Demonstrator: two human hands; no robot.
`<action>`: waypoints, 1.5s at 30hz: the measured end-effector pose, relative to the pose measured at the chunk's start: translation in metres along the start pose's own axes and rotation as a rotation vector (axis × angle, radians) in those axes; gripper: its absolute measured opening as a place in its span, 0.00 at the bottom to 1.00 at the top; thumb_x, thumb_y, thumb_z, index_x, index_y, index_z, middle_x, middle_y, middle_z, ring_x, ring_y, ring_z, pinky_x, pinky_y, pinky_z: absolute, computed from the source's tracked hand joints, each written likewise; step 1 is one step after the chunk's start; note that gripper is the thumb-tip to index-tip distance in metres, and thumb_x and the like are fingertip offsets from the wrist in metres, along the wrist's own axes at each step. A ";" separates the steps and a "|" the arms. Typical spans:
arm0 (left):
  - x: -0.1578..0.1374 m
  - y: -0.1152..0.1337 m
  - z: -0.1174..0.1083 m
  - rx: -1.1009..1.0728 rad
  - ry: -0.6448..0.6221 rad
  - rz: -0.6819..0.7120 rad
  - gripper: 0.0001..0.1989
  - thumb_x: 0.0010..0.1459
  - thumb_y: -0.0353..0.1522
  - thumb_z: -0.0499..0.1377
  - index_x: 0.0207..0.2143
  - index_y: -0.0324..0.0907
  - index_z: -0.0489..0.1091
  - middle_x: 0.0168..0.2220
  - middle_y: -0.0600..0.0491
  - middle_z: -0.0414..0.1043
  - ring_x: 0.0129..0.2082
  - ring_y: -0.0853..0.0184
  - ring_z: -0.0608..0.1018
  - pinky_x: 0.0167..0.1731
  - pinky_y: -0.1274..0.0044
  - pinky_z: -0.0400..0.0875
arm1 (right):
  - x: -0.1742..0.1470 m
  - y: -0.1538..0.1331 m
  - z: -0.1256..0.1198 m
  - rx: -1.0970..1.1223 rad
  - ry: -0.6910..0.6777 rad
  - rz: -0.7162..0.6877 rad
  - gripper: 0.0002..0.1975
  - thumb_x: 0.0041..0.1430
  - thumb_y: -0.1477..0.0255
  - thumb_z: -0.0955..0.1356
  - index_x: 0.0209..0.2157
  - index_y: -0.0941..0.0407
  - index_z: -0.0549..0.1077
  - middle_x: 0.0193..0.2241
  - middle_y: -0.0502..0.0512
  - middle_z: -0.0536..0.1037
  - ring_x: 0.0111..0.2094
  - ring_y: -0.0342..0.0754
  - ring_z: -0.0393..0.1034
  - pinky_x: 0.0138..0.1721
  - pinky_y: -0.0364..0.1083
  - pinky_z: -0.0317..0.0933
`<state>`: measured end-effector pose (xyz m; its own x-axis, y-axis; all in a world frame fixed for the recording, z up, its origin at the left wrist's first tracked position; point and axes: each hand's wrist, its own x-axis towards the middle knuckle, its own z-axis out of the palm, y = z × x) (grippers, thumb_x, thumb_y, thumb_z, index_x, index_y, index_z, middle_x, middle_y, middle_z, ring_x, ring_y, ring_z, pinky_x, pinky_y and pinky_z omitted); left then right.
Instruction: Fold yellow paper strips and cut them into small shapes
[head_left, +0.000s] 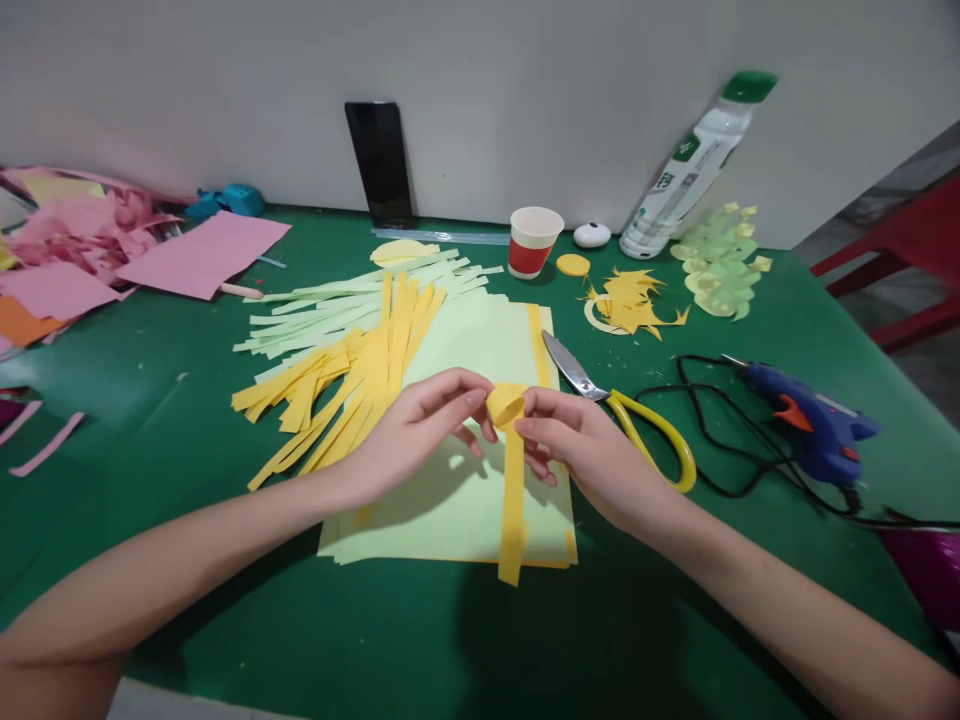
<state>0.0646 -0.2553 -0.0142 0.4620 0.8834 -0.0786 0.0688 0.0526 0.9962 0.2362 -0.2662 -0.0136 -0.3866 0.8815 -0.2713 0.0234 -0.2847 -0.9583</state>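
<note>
Between my two hands is a yellow paper strip [513,500], looped at its top end, with its long tail hanging down over the pale green paper sheets [457,345]. My left hand [431,425] pinches the left side of the loop with thumb and fingertips. On the other side, my right hand [581,440] grips the strip where the loop meets the tail. Loose yellow strips [382,360] and light green strips [322,310] lie fanned out left of the sheets. Scissors with yellow handles [622,410] rest open-bladed just beyond my right hand.
A blue glue gun [814,415] with a black cord lies right. Along the wall stand a red-and-white paper cup [534,243], a leaning bottle [686,175] and a black phone [380,165]. Yellow paper cutouts [634,302] lie behind the scissors. Pink paper [206,253] is piled at left.
</note>
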 end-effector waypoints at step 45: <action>0.005 0.002 -0.001 -0.087 0.033 -0.235 0.05 0.46 0.28 0.63 0.28 0.36 0.74 0.26 0.53 0.77 0.24 0.72 0.77 0.27 0.82 0.72 | 0.003 -0.008 -0.011 -0.482 0.048 -0.194 0.06 0.52 0.71 0.66 0.24 0.57 0.70 0.21 0.50 0.71 0.22 0.39 0.62 0.20 0.38 0.55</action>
<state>0.0659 -0.2505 -0.0128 0.4127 0.8571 -0.3084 0.0940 0.2967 0.9503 0.2445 -0.2571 -0.0080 -0.3838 0.9201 -0.0780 0.3820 0.0813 -0.9206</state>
